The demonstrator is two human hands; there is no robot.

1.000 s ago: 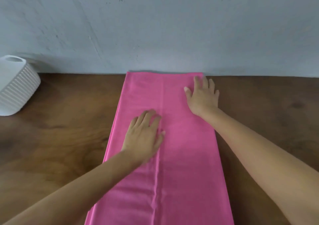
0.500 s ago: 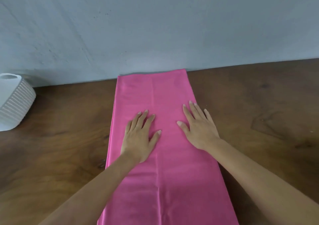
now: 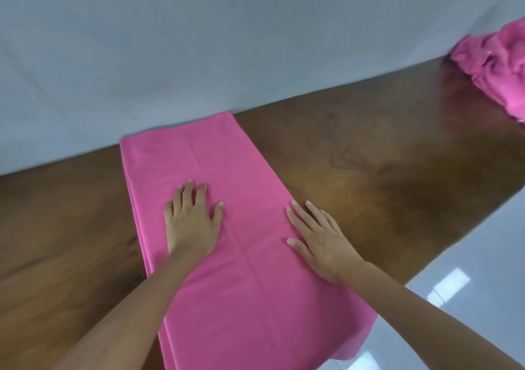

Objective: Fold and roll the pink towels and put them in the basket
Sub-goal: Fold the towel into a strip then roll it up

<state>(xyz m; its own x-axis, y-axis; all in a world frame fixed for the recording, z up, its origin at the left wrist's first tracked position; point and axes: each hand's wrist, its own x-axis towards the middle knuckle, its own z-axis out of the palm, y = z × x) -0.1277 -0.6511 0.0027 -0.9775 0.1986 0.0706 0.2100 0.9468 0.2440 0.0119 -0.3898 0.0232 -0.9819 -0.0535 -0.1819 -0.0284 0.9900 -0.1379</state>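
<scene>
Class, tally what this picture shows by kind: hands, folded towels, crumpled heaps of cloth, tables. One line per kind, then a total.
Hands: 2 (left hand, right hand)
Folded pink towel: 1
Crumpled pink heap: 1; the towels in it cannot be counted
Wooden table: 1
Total: 5

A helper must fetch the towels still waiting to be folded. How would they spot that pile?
Follow the wooden table along the grey wall to the far right. The crumpled pink pile lies there by the wall. Unlike the pink towel lying flat under the left hand and right hand, it is bunched and wrinkled.
</scene>
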